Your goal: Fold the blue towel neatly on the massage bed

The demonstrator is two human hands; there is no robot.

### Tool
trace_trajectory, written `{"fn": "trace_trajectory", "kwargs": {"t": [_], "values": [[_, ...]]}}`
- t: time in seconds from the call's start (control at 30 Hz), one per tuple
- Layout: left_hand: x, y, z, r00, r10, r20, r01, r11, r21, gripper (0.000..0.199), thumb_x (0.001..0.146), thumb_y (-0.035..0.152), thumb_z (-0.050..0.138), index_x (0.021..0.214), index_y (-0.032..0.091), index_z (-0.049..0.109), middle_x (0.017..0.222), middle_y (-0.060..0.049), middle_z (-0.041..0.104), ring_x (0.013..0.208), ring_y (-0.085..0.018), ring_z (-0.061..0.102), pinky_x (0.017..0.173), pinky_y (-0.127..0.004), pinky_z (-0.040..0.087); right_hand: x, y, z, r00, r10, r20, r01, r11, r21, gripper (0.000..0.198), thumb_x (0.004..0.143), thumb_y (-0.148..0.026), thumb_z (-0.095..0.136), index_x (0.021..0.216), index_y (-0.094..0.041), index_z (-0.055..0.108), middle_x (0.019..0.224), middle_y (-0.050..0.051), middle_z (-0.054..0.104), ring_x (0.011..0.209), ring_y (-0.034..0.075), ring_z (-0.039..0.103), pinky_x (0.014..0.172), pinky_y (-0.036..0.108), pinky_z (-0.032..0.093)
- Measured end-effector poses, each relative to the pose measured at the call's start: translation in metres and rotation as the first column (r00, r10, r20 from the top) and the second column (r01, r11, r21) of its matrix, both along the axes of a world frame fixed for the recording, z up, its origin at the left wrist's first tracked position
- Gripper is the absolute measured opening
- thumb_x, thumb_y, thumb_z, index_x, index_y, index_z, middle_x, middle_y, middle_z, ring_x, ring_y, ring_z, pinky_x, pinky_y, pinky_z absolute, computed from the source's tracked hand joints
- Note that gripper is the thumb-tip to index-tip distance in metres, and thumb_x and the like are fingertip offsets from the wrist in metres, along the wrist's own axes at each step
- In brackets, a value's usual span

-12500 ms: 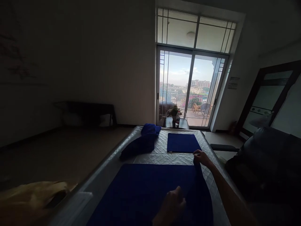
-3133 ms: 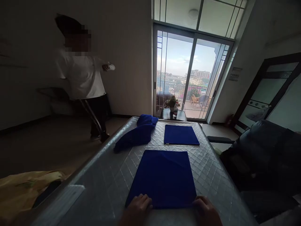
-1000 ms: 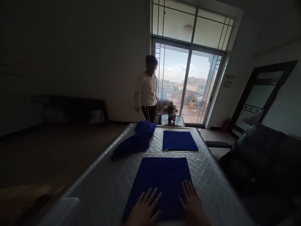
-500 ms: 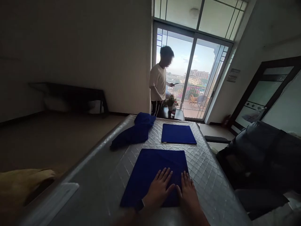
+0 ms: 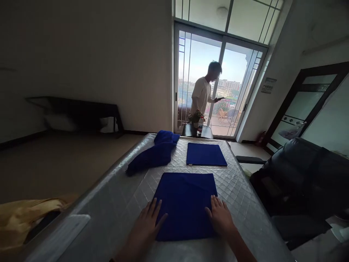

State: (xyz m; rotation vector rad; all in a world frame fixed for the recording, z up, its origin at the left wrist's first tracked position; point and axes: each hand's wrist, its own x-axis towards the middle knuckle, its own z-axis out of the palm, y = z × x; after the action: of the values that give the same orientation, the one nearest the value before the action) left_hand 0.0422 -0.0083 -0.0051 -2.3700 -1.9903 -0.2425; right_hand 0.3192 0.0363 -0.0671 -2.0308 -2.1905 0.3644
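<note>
A flat blue cloth piece [image 5: 188, 203], roughly square, lies before me on a shiny quilted cover [image 5: 141, 203]. My left hand [image 5: 147, 222] rests at its left edge with fingers stretched out, holding nothing. At the right edge, my right hand [image 5: 220, 214] lies flat on the cloth, fingers extended and thumb apart. Farther off is a second flat blue cloth piece [image 5: 206, 154] with a small pale tag at its near edge. To its left sits a crumpled heap of blue cloth [image 5: 152, 156].
A person [image 5: 201, 94] with a phone-like object stands by the glass sliding door [image 5: 237, 91]. A small dark table [image 5: 188, 131] bears a plant [image 5: 196, 117] and a bottle [image 5: 200, 125]. At right stands a black armchair [image 5: 305, 178]; yellowish cloth [image 5: 27, 222] shows at lower left.
My left hand has moved left from the middle of the near cloth to its left edge. My right hand stays near the right edge. The person at the door has moved right and leans forward.
</note>
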Motion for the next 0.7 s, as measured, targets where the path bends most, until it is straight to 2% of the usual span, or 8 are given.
{"fn": "trace_trajectory", "kwargs": {"t": [0.07, 0.13, 0.17, 0.23, 0.33, 0.47, 0.63, 0.7], "values": [[0.010, 0.005, 0.010, 0.991, 0.136, -0.016, -0.137, 0.988, -0.078, 0.046, 0.093, 0.034, 0.028, 0.126, 0.021, 0.056, 0.139, -0.012, 0.047, 0.131, -0.023, 0.043, 0.106, -0.041, 0.036, -0.004, 0.015, 0.009, 1.000, 0.018, -0.002, -0.018, 0.999, 0.045, 0.067, 0.091, -0.049, 0.020, 0.144, -0.009, 0.028, 0.151, 0.014, 0.029, 0.141, 0.024, 0.024, 0.117, 0.042, 0.015], [0.023, 0.016, 0.016, 0.983, 0.185, -0.002, -0.185, 0.979, -0.090, 0.056, 0.092, 0.042, 0.026, 0.133, 0.008, 0.047, 0.140, -0.020, 0.041, 0.132, -0.027, 0.040, 0.107, -0.042, 0.036, -0.009, 0.031, 0.013, 1.000, 0.016, -0.015, -0.014, 0.996, 0.091, 0.066, 0.092, -0.046, 0.017, 0.144, -0.007, 0.025, 0.152, 0.015, 0.025, 0.142, 0.024, 0.020, 0.117, 0.041, 0.015], [0.032, 0.023, 0.018, 0.990, 0.142, 0.022, -0.140, 0.988, -0.071, 0.059, 0.093, 0.042, 0.024, 0.133, 0.005, 0.045, 0.140, -0.022, 0.041, 0.132, -0.029, 0.039, 0.106, -0.042, 0.036, -0.011, 0.038, 0.012, 1.000, 0.005, -0.021, -0.003, 0.995, 0.104, 0.066, 0.093, -0.045, 0.016, 0.144, -0.006, 0.024, 0.153, 0.015, 0.023, 0.143, 0.024, 0.018, 0.116, 0.040, 0.014], [0.053, 0.037, 0.017, 0.994, -0.080, 0.079, 0.080, 0.997, -0.005, 0.067, 0.093, 0.039, 0.006, 0.131, 0.001, 0.046, 0.138, -0.022, 0.044, 0.130, -0.032, 0.038, 0.102, -0.045, 0.035, -0.014, 0.047, 0.005, 0.999, -0.020, -0.028, 0.023, 0.993, 0.114, 0.065, 0.093, -0.044, 0.016, 0.144, -0.005, 0.023, 0.153, 0.015, 0.021, 0.143, 0.024, 0.016, 0.116, 0.038, 0.013], [0.092, 0.059, 0.012, 0.916, -0.378, 0.134, 0.366, 0.924, 0.107, 0.078, 0.088, 0.033, -0.010, 0.130, 0.001, 0.046, 0.136, -0.022, 0.045, 0.126, -0.033, 0.041, 0.092, -0.048, 0.038, -0.013, 0.052, -0.010, 1.000, -0.023, -0.020, 0.026, 0.993, 0.113, 0.062, 0.092, -0.040, 0.018, 0.144, -0.006, 0.024, 0.154, 0.014, 0.020, 0.143, 0.022, 0.016, 0.116, 0.034, 0.014], [0.133, 0.081, 0.000, 0.874, -0.461, 0.154, 0.438, 0.885, 0.160, 0.072, 0.090, 0.036, -0.001, 0.128, -0.003, 0.047, 0.133, -0.028, 0.043, 0.122, -0.035, 0.044, 0.084, -0.046, 0.041, -0.007, 0.051, -0.023, 1.000, 0.006, 0.004, -0.007, 0.991, 0.137, 0.058, 0.090, -0.026, 0.020, 0.145, -0.007, 0.023, 0.154, 0.012, 0.020, 0.144, 0.020, 0.014, 0.116, 0.032, 0.012], [0.123, 0.090, -0.013, 0.924, -0.354, 0.145, 0.339, 0.933, 0.121, 0.062, 0.092, 0.039, 0.014, 0.128, 0.003, 0.050, 0.133, -0.025, 0.047, 0.123, -0.032, 0.047, 0.090, -0.045, 0.042, -0.005, 0.059, -0.031, 1.000, -0.011, -0.020, 0.014, 0.990, 0.137, 0.061, 0.091, -0.034, 0.020, 0.145, -0.007, 0.024, 0.154, 0.012, 0.021, 0.144, 0.021, 0.016, 0.117, 0.036, 0.014], [0.103, 0.088, -0.013, 0.938, -0.321, 0.135, 0.307, 0.945, 0.116, 0.072, 0.091, 0.040, -0.001, 0.127, 0.005, 0.051, 0.134, -0.023, 0.046, 0.123, -0.032, 0.047, 0.090, -0.050, 0.041, -0.006, 0.063, -0.035, 0.998, -0.044, -0.038, 0.048, 0.991, 0.127, 0.063, 0.090, -0.039, 0.019, 0.145, -0.008, 0.023, 0.154, 0.012, 0.021, 0.144, 0.022, 0.016, 0.118, 0.039, 0.015]]}}
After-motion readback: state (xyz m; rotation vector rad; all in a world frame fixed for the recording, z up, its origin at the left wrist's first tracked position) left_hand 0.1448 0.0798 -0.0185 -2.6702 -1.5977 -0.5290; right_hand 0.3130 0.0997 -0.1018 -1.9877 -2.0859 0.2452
